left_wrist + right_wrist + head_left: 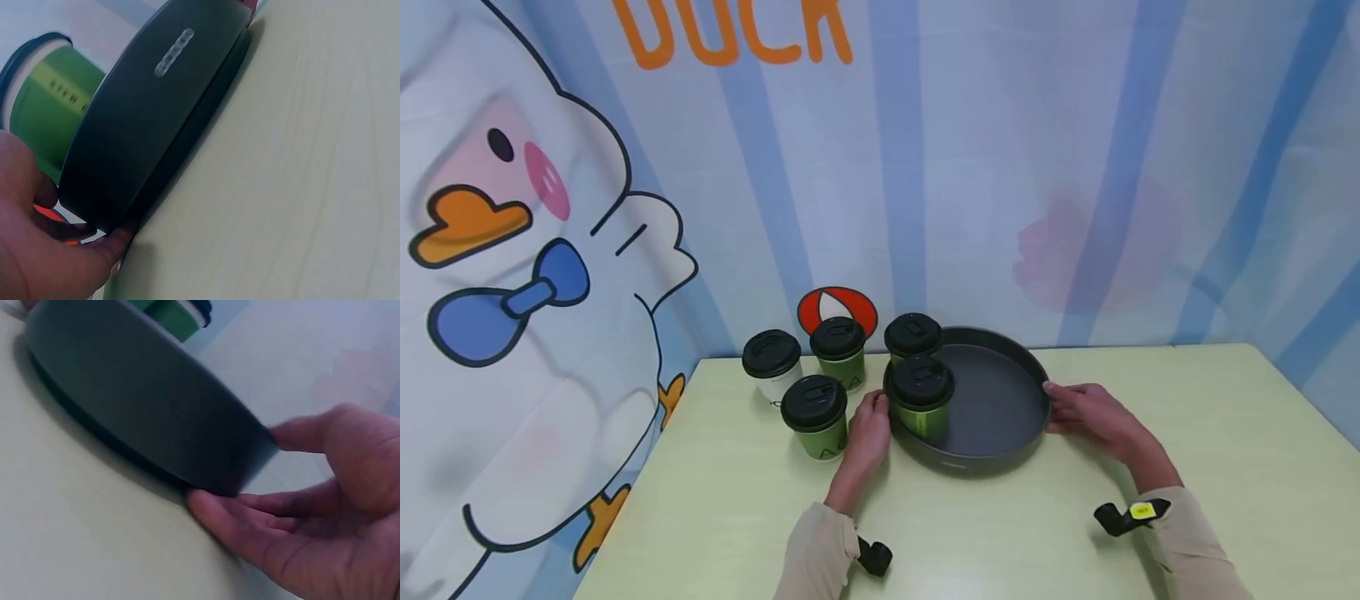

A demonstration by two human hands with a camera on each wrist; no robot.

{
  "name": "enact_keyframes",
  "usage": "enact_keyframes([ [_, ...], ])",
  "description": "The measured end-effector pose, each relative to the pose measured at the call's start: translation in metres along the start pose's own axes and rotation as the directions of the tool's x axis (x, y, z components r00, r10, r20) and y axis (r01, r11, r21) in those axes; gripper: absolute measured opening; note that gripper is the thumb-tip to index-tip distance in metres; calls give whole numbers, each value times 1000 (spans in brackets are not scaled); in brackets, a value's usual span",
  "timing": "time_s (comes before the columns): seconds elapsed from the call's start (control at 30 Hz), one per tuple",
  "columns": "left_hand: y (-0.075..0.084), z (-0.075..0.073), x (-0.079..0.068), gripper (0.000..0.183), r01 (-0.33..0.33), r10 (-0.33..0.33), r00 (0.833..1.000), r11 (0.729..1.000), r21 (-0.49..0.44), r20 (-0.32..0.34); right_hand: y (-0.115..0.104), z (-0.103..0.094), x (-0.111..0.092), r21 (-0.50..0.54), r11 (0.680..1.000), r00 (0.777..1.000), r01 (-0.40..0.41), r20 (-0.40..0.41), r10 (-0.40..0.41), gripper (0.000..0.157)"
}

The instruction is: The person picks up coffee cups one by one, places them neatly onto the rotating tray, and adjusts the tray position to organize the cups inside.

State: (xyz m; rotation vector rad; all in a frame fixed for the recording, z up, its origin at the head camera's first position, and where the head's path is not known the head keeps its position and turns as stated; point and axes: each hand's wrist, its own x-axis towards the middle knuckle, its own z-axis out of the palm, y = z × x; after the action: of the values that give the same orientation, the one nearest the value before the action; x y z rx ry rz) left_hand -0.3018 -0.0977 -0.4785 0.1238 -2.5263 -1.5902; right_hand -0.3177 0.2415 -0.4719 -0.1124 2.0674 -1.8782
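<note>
A round dark grey tray [996, 400] is held from both sides. My left hand [870, 432] grips its left edge, with fingertips at its lower edge in the left wrist view. My right hand [1093, 418] pinches the right edge, thumb at the rim and fingers underneath, as the right wrist view shows. Inside the tray, at its left, a green paper cup [922, 421] with a black lid stands upright. Another black-lidded cup [913, 333] stands behind it, its lower part hidden; whether it is in the tray I cannot tell. In both wrist views a dark gap or shadow runs below the tray.
Left of the tray stand a green cup [822, 437] close to my left hand, another green cup [842, 367] behind it, and a white cup [778, 383], all with black lids. The pale table [985, 533] meets a printed cloth backdrop [970, 167] at its back edge.
</note>
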Motion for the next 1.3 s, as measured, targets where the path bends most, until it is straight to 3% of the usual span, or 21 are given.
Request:
enact_keyframes([
  [0.13, -1, -1, 1, 40, -6, 6, 1000, 1000, -4, 5, -1, -10, -6, 9, 999, 986, -39, 164, 37, 54],
  [0.2, -2, -2, 1, 40, -11, 11, 1000, 1000, -10, 11, -2, -11, -8, -3, 999, 980, -48, 194, 47, 52],
  [0.27, -3, -2, 2, 41, -16, 17, 1000, 1000, -15, 16, -4, -9, -7, -10, 999, 985, -38, 171, 39, 55],
  [0.43, -3, -3, 1, 41, -23, 24, 999, 999, -31, 27, -5, 0, 0, -30, 1000, 1000, 2, 9, -2, 68],
  [0.53, -3, -3, 1, 42, -23, 24, 999, 999, -34, 26, -4, 2, 2, -27, 1000, 1000, 4, 1, -4, 69],
  [0.67, -2, -4, 0, 42, -19, 20, 999, 999, -39, 28, -4, -3, -1, -16, 1000, 994, -10, 104, 12, 60],
  [0.83, -2, -4, -1, 44, -8, 10, 999, 999, -47, 38, -3, -10, -7, -38, 998, 968, -47, 244, 55, 50],
  [0.9, -3, -4, 0, 43, -8, 9, 999, 999, -47, 33, -3, -10, -6, -28, 999, 974, -42, 222, 47, 53],
  [1.03, -4, -4, 0, 44, -5, 7, 999, 999, -44, 35, 0, -4, 0, 24, 1000, 997, 9, 70, -10, 64],
  [1.13, -3, -3, 0, 45, -2, 4, 999, 999, -46, 44, 3, 0, 2, 40, 999, 999, 34, 0, -34, 68],
  [1.23, -3, -3, -1, 45, 0, 2, 999, 999, -48, 49, 4, -2, 0, 32, 999, 1000, 15, 20, -16, 66],
  [1.3, -2, -2, -2, 44, -2, 4, 999, 999, -46, 48, 4, -5, -2, 23, 1000, 997, -2, 78, 0, 61],
])
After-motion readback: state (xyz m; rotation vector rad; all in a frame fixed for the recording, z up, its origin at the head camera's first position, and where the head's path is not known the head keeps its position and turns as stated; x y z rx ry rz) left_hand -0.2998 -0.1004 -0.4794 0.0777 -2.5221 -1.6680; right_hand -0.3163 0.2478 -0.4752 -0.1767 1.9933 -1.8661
